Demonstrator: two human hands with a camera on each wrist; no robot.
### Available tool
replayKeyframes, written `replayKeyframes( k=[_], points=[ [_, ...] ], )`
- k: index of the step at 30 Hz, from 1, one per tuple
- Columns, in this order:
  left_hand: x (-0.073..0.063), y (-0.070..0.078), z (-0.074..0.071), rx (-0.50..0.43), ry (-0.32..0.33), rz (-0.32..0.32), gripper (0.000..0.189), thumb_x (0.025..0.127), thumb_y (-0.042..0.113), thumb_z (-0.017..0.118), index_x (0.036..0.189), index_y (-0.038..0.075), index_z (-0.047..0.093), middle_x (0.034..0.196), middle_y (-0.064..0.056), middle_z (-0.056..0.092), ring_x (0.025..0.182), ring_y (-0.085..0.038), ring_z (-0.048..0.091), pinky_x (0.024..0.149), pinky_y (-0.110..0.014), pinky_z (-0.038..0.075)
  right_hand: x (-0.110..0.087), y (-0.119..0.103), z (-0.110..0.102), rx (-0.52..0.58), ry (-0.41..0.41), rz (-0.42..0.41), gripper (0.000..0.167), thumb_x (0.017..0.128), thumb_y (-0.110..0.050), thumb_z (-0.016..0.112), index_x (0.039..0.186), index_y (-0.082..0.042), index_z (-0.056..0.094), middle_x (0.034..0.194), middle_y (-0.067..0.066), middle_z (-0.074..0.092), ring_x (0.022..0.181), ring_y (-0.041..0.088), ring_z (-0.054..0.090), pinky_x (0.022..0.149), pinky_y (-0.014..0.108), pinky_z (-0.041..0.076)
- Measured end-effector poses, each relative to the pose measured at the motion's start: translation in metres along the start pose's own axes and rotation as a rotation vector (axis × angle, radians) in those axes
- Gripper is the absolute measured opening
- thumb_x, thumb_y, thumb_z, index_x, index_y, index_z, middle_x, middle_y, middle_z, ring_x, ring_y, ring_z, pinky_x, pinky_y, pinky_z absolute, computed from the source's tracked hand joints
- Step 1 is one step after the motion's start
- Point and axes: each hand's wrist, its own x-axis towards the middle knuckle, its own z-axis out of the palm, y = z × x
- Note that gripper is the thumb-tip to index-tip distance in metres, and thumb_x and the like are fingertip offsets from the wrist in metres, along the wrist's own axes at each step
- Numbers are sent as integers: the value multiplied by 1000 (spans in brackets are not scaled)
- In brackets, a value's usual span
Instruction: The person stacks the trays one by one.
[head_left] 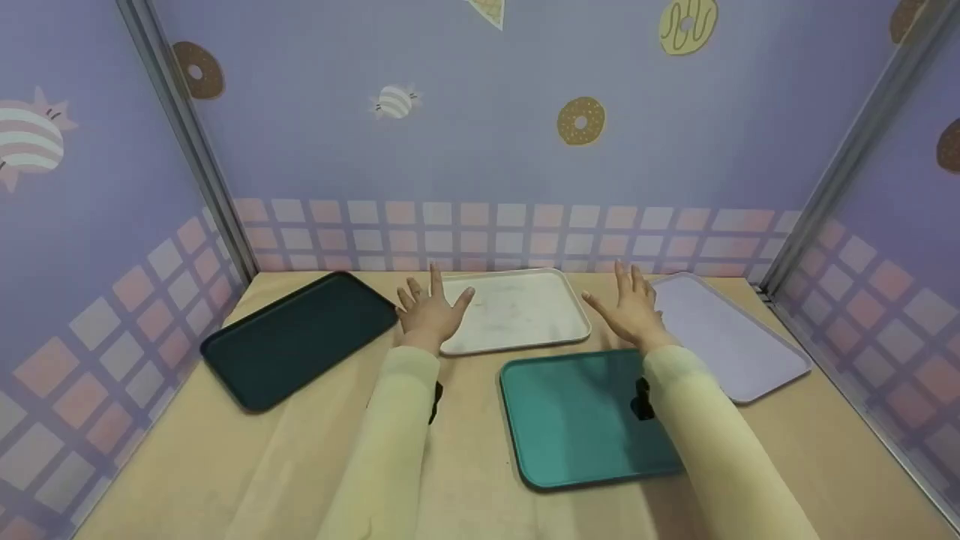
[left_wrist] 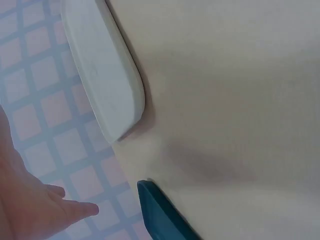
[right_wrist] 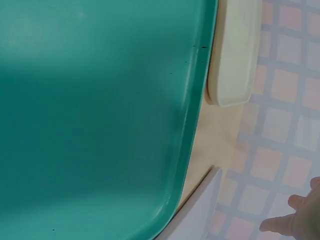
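Both hands are raised above the table with fingers spread, and neither holds anything. In the head view my left hand (head_left: 433,315) overlaps the left edge of a white tray (head_left: 517,307). A dark green tray (head_left: 300,341) lies at an angle to its left. My right hand (head_left: 631,309) shows between the white tray and a pale lilac tray (head_left: 720,337). Below the right hand and forearm lies a teal tray (head_left: 585,420), partly hidden by the sleeve. The left wrist view catches a few left fingers (left_wrist: 80,210) apart from the trays.
The trays lie on a light wooden-coloured table (head_left: 465,465). Purple walls (head_left: 480,150) with sweets and a checked band enclose it at the back and both sides. Metal posts (head_left: 191,142) stand at the back corners.
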Motion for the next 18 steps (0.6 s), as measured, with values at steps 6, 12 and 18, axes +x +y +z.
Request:
replayKeyframes(
  k=[6, 12, 18],
  points=[
    [-4, 4, 2, -249, 6, -63, 93, 103, 70, 34, 166, 16, -8, 168, -32, 12, 153, -55, 20, 119, -66, 34, -4, 11, -5, 159, 34, -40, 95, 102, -67, 43, 167, -15, -4, 172, 25, -4, 155, 56, 0, 122, 75, 10],
    [-12, 9, 7, -566, -20, -100, 90, 107, 61, 33, 164, -1, 2, 165, -35, 17, 152, -51, 27, 126, -57, 27, -16, 21, -14, 358, 62, -17, 86, 106, -60, 40, 167, -12, 3, 172, 25, 9, 157, 48, 14, 128, 63, 15],
    [-29, 10, 6, -839, -111, -165, 82, 108, 56, 32, 163, -3, 13, 168, -28, 20, 152, -47, 30, 118, -56, 42, -33, 35, -29, 651, 7, 108, 84, 104, -65, 34, 167, -16, 7, 173, 17, 9, 156, 46, 21, 119, 74, 25]
  ],
)
